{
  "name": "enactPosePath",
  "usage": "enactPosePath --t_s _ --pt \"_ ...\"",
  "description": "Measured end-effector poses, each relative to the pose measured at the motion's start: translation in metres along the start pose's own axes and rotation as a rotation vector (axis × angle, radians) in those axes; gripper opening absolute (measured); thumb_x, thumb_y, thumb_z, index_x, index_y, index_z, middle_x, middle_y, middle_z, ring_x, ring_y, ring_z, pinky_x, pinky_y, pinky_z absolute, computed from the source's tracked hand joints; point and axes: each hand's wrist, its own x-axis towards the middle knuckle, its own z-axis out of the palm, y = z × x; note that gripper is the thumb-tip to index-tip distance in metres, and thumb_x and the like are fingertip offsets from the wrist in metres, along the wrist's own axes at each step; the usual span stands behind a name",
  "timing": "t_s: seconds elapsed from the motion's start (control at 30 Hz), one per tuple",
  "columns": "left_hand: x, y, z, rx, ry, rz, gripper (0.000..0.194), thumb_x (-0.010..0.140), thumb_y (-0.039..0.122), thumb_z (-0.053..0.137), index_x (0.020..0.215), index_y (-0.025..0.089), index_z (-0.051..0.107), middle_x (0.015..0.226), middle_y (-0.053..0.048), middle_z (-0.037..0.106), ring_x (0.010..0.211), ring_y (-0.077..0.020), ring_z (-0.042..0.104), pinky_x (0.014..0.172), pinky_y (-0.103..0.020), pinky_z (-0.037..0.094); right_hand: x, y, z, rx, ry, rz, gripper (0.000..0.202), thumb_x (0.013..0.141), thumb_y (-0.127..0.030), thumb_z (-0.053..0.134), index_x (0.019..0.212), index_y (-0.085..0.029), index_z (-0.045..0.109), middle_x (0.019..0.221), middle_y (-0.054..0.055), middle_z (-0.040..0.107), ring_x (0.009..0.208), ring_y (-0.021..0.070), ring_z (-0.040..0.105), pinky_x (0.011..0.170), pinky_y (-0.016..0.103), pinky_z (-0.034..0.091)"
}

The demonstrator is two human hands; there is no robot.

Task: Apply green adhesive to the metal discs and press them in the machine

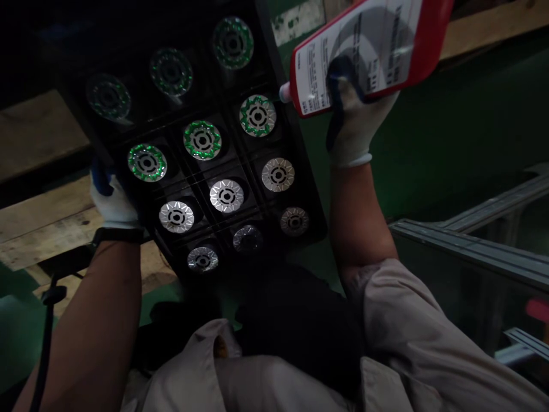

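Note:
A black compartment tray (295, 137) holds several round metal discs, tilted in front of me. Green liquid coats the discs of the two upper rows, such as the disc (258, 116) at the right. Lower discs, like the disc (226, 195) near the middle, are bare metal. My right hand (358, 114), in a white and blue glove, is closed round a red bottle (424, 46) with a white label. The bottle's nozzle points left, just over the tray's right edge. My left hand (112, 197), also gloved, grips the tray's left edge, its fingers partly hidden.
Wooden boards (51, 223) lie at the left, and another wooden beam (493, 34) is at the upper right. Metal profile rails (472, 249) stand at the right above a green floor (450, 137). A black cable (46, 349) hangs at the lower left.

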Motion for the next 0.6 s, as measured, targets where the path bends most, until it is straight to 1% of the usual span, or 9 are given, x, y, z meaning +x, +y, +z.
enactPosePath --t_s 0.07,0.13,0.23,0.3,0.33,0.4,0.5,0.53,0.6 --pt "0.001 -0.001 -0.001 -0.021 0.003 0.01 0.052 0.071 0.068 0.058 0.091 0.02 0.053 0.099 -0.016 0.066 0.134 -0.042 0.055 0.081 -0.054 0.043 -0.002 0.0 -0.003 -0.013 0.033 0.015 0.055 0.065 -0.013 0.085 0.098 -0.033 0.045 0.107 -0.006 0.071 0.111 0.0136 0.071 0.11 0.033 0.06" --pt "0.002 -0.003 0.0 -0.06 0.028 0.036 0.053 0.069 0.069 0.06 0.089 0.021 0.053 0.097 -0.013 0.066 0.129 -0.0399 0.059 0.085 -0.053 0.046 -0.005 0.002 -0.007 -0.013 0.054 -0.025 0.056 0.063 -0.022 0.087 0.099 -0.034 0.046 0.104 -0.006 0.069 0.119 0.0148 0.069 0.114 0.035 0.057" --pt "0.002 -0.003 0.001 0.007 0.049 0.038 0.048 0.077 0.066 0.056 0.092 0.02 0.055 0.093 -0.011 0.065 0.127 -0.0358 0.06 0.088 -0.051 0.048 -0.007 0.007 -0.014 -0.033 0.034 -0.062 0.056 0.06 -0.036 0.088 0.099 -0.035 0.048 0.108 -0.005 0.068 0.127 0.0187 0.066 0.119 0.039 0.054" --pt "0.001 -0.002 0.001 0.076 0.041 0.017 0.045 0.083 0.063 0.052 0.095 0.02 0.056 0.091 -0.01 0.064 0.13 -0.0355 0.06 0.086 -0.051 0.047 -0.007 0.009 -0.02 -0.07 0.034 -0.046 0.056 0.061 -0.041 0.088 0.101 -0.037 0.048 0.118 -0.006 0.067 0.134 0.0196 0.062 0.123 0.039 0.049" --pt "0.0 -0.001 0.001 0.076 0.033 0.011 0.045 0.083 0.063 0.051 0.095 0.02 0.056 0.09 -0.01 0.064 0.131 -0.0362 0.059 0.085 -0.051 0.047 -0.006 0.009 -0.023 -0.084 0.036 -0.031 0.058 0.061 -0.041 0.088 0.102 -0.038 0.047 0.124 -0.007 0.066 0.137 0.0191 0.06 0.124 0.038 0.047" --pt "0.0 0.0 0.002 0.013 0.015 0.02 0.048 0.077 0.067 0.055 0.091 0.02 0.055 0.09 -0.011 0.065 0.131 -0.0385 0.059 0.086 -0.054 0.045 -0.005 0.008 -0.027 -0.104 0.044 -0.002 0.062 0.06 -0.041 0.088 0.105 -0.039 0.045 0.133 -0.009 0.064 0.14 0.0172 0.057 0.127 0.035 0.044" --pt "-0.001 0.003 0.002 -0.097 0.049 0.026 0.052 0.067 0.07 0.059 0.084 0.022 0.053 0.087 -0.01 0.064 0.131 -0.0402 0.059 0.091 -0.056 0.045 -0.006 0.003 -0.029 -0.098 0.061 0.053 0.069 0.055 -0.035 0.091 0.105 -0.039 0.043 0.141 -0.009 0.062 0.14 0.0149 0.057 0.126 0.033 0.046" --pt "-0.001 0.005 0.002 -0.103 0.053 0.008 0.052 0.067 0.071 0.058 0.083 0.022 0.053 0.086 -0.01 0.064 0.133 -0.041 0.057 0.089 -0.056 0.045 -0.007 0.002 -0.028 -0.091 0.068 0.067 0.07 0.055 -0.034 0.092 0.104 -0.039 0.042 0.142 -0.009 0.062 0.139 0.0144 0.058 0.126 0.032 0.046" --pt "0.0 0.009 0.003 -0.054 0.005 -0.102 0.051 0.069 0.07 0.054 0.084 0.022 0.053 0.087 -0.013 0.064 0.14 -0.0419 0.051 0.083 -0.055 0.043 -0.011 -0.002 -0.025 -0.081 0.068 0.077 0.068 0.054 -0.033 0.092 0.102 -0.039 0.043 0.14 -0.009 0.064 0.136 0.0135 0.06 0.125 0.032 0.047"
